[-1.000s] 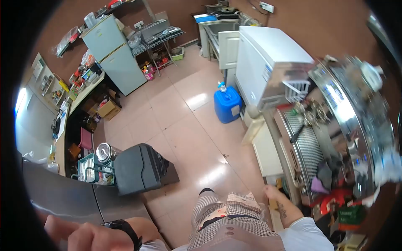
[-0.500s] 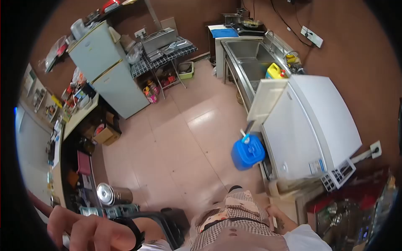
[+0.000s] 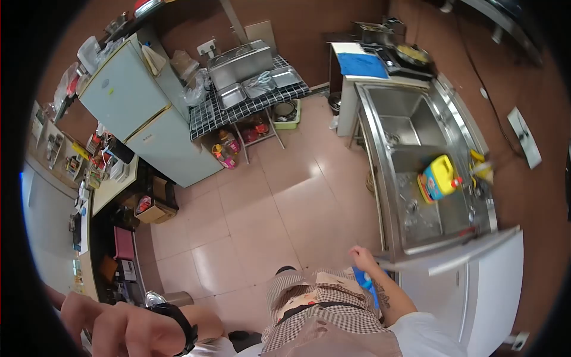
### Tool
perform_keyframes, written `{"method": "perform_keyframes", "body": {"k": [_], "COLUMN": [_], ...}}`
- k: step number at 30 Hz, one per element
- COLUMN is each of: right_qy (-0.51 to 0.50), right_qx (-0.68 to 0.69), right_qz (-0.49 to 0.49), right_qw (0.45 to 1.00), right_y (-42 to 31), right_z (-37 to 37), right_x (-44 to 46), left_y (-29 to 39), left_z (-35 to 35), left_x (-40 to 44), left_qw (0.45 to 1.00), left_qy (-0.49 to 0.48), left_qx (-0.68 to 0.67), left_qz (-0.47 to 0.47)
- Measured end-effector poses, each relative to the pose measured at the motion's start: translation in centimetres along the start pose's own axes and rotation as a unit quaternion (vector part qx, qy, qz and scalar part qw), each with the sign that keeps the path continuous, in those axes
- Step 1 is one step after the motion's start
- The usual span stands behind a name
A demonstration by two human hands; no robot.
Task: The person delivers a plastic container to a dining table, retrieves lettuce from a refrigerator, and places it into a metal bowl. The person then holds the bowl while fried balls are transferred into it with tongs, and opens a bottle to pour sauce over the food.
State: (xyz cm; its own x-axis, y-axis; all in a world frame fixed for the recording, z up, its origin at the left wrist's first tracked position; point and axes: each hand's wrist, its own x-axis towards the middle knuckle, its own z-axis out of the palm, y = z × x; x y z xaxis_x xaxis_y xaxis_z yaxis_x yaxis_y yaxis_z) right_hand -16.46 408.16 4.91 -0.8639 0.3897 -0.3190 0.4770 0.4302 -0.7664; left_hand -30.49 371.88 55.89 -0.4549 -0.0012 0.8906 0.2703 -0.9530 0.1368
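Observation:
My left hand (image 3: 110,324) is raised at the lower left, close to the camera, with a black watch (image 3: 178,324) on its wrist. Its fingers are bent, and whatever they might hold is hidden. My right hand (image 3: 361,258) hangs low beside the checked apron (image 3: 333,321), fingers curled; nothing can be made out in it. The blue container (image 3: 364,278) shows partly behind the right forearm. To the right of that hand stands a double steel sink (image 3: 385,196), with a yellow bottle (image 3: 440,178) in its nearer basin.
A white chest freezer (image 3: 493,291) stands at the lower right. Ahead are a fridge (image 3: 128,98), a table with a checked cloth (image 3: 205,119) bearing metal trays, and a counter with a blue cloth (image 3: 361,65) and a stove (image 3: 410,59). A shelf counter (image 3: 113,193) runs along the left.
The view has moved forward through the kitchen. The sink, stove and table are nearer, while the bin and the cluttered right counter have left view. My left hand stays raised; my right hangs low.

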Motion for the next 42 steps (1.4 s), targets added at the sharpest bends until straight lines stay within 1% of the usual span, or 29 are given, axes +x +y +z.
{"method": "perform_keyframes", "body": {"k": [2,5,6,7,9,10,11,12,13,14,15,16,18,20,22,25,26,27,28,29,31,32,33,34,36,39,40,41,42], "right_qy": [-0.062,-0.018,-0.014,-0.01,-0.018,-0.026,-0.04,-0.091,-0.114,-0.134,-0.128,-0.126,-0.125,-0.135,-0.151,-0.155,-0.144,-0.129,-0.121,-0.141,-0.101,-0.075,-0.081,-0.07,-0.064,-0.114,-0.135,-0.123,-0.158], "right_qx": [-0.003,0.021,0.015,0.008,-0.027,-0.068,-0.062,-0.153,-0.047,0.059,0.127,0.152,0.159,0.148,0.126,0.117,0.121,0.121,0.105,0.036,0.099,0.12,0.165,0.167,0.16,0.105,0.095,0.053,0.024], "right_qz": [-0.017,-0.073,-0.032,0.01,0.113,0.203,0.211,0.183,0.308,0.429,0.47,0.484,0.469,0.446,0.415,0.358,0.342,0.315,0.275,0.193,0.091,0.103,0.103,0.144,0.132,0.135,0.104,0.111,0.162], "right_qw": [0.998,0.997,0.999,1.0,0.993,0.976,0.975,0.967,0.943,0.891,0.864,0.852,0.86,0.872,0.889,0.913,0.921,0.933,0.948,0.97,0.986,0.985,0.978,0.973,0.976,0.979,0.981,0.985,0.974], "right_y": [-4.7,-5.7,-5.1,-3.0,0.7,0.4,8.4,9.8,8.4,7.7,7.2,6.4,4.0,1.8,0.2,-2.7,-4.6,-6.8,-9.2,-10.3,-13.1,-17.0,-20.5,-23.6,-22.9,-21.9,-20.7,-19.4,-19.9], "right_z": [-2.0,-2.2,-2.1,-1.5,-1.3,-1.7,0.6,0.3,-0.4,-0.8,-0.7,-1.2,-2.2,-3.1,-3.9,-6.2,-7.2,-8.6,-10.3,-12.3,-15.5,-16.8,-17.9,-18.7,-18.2,-16.1,-15.0,-13.9,-13.5], "right_x": [7.4,17.0,20.0,22.6,25.2,25.2,26.3,26.4,26.6,26.6,27.5,28.6,32.4,38.5,45.7,58.3,62.8,67.7,72.2,76.9,84.3,86.4,88.2,89.5,93.1,93.5,92.7,91.6,89.9], "left_y": [-3.1,-7.9,-9.6,-11.3,-14.3,-15.0,-15.7,-16.4,-16.3,-17.6,-18.9,-21.4,-27.2,-31.3,-34.6,-43.9,-46.5,-48.1,-49.9,-51.0,-52.3,-52.6,-52.8,-53.1,-53.3,-53.2,-53.1,-53.0,-52.8], "left_z": [-3.7,-10.5,-13.1,-15.7,-20.7,-23.0,-25.3,-27.6,-29.6,-31.3,-33.0,-34.7,-38.6,-44.9,-50.5,-55.3,-57.5,-60.2,-61.8,-63.2,-65.4,-66.2,-67.1,-67.9,-69.1,-70.9,-71.7,-72.5,-73.0], "left_x": [2.4,5.2,6.3,7.5,10.4,11.8,13.3,14.8,16.7,18.3,19.8,20.5,21.3,21.8,21.7,19.4,18.5,17.3,17.1,16.6,16.1,16.3,16.1,16.0,16.4,16.1,16.2,16.6,16.9], "left_qw": [1.0,0.998,0.996,0.995,0.99,0.996,0.999,0.998,0.978,0.963,0.944,0.96,0.982,0.968,0.913,0.931,0.913,0.893,0.886,0.863,0.841,0.831,0.822,0.815,0.815,0.804,0.806,0.808,0.807], "left_qy": [-0.005,-0.007,-0.006,-0.004,0.001,-0.017,-0.034,-0.048,-0.077,-0.076,-0.073,-0.046,0.01,0.018,0.084,0.253,0.31,0.341,0.35,0.376,0.418,0.436,0.443,0.448,0.459,0.481,0.482,0.483,0.49], "left_qx": [0.018,0.022,0.02,0.019,0.022,0.003,-0.016,-0.033,-0.076,-0.083,-0.089,-0.059,0.009,-0.064,-0.184,-0.065,-0.071,-0.047,0.028,0.092,0.117,0.129,0.156,0.181,0.193,0.201,0.198,0.194,0.182], "left_qz": [0.022,0.063,0.082,0.099,0.139,0.089,0.037,-0.014,-0.18,-0.245,-0.308,-0.269,-0.187,-0.243,-0.354,-0.256,-0.256,-0.289,-0.303,-0.326,-0.324,-0.322,-0.321,-0.321,-0.297,-0.285,-0.281,-0.276,-0.275]}}
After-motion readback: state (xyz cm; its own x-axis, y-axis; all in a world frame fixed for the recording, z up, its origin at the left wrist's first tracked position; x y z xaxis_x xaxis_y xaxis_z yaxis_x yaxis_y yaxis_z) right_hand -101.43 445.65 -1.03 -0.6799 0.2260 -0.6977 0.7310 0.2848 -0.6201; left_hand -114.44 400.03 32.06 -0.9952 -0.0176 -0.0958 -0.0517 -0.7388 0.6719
